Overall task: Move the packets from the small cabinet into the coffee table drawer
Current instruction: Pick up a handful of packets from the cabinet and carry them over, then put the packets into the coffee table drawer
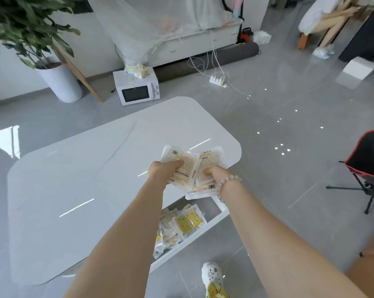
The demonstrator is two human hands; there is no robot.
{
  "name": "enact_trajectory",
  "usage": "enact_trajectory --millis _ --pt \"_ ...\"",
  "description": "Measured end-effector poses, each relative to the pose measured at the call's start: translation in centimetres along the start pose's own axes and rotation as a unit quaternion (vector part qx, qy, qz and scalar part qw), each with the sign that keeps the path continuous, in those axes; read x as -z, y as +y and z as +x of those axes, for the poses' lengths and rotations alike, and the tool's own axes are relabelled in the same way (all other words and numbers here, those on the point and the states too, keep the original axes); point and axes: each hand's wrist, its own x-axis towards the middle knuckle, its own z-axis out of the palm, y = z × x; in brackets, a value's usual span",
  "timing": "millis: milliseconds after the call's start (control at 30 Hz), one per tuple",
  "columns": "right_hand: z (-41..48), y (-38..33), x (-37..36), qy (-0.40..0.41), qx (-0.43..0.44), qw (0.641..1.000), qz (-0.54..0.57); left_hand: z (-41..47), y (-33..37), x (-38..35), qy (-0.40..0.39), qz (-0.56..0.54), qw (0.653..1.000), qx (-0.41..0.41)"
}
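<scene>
Both my hands are stretched out over the near right corner of the white coffee table [78,168]. My left hand [162,171] grips a bunch of clear packets [181,160] with printed backs. My right hand [214,175], with a bead bracelet on the wrist, grips another bunch of packets [209,162] right beside the first. Below my hands the coffee table drawer [216,220] stands pulled out. It holds several packets [186,222], some with yellow fronts. The small cabinet is not in view.
A black and red folding chair [369,166] stands on the floor to the right. A white microwave [136,89], a potted plant [59,80] and a power strip [219,79] with cables lie beyond the table. My shoe [214,280] is on the floor by the drawer.
</scene>
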Motion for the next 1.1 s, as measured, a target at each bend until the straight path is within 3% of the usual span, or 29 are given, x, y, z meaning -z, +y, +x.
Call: enact_trajectory --millis 233,533,900,1100 --pt "2.1 -3.1 3.0 -0.028 0.023 0.987 -0.157 0.8 0.1 -2.6 0.046 -0.046 0.998 0.024" --pt "5.1 0.0 -1.1 -0.135 0.015 0.965 -0.225 0.5 -5.1 0.2 0.115 -0.105 0.982 0.102" --pt "11.9 6.4 -4.8 -0.181 -0.057 0.937 -0.292 4.9 -14.1 0.6 0.082 -0.090 0.969 0.215" --pt "18.6 13.7 -5.3 -0.142 -0.141 0.937 -0.287 10.4 -22.5 -2.7 0.032 -0.104 0.962 0.252"
